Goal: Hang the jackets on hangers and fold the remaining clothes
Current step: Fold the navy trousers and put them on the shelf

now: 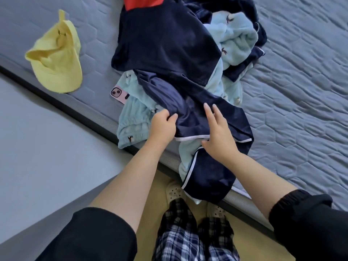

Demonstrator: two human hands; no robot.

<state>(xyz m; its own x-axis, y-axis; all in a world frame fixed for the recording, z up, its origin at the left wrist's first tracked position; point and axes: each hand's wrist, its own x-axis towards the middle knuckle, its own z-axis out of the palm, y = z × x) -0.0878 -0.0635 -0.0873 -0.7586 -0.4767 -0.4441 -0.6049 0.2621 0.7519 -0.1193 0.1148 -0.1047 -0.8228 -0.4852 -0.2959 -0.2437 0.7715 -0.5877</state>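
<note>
Stage: early, sorting; nothing looks folded, and no hangers are in view.
Pile (169, 44): heaped mid-bed (301, 91), with navy pieces, pale-blue fleece (235, 38) and a red piece (143, 2) at the far end.
Navy satin piece (192, 117): white-piped, on the near end of the pile, one part hanging over the bed edge.
Left hand (163, 123): fingers curled, gripping a bunch of the satin.
Right hand (218, 134): fingers straight, resting flat on the satin by its piped hem.
Yellow piece (56, 59): lies rumpled, well apart to the left.
Phone (117, 94): half under the fleece.
Left: probably the whole pile.
</note>
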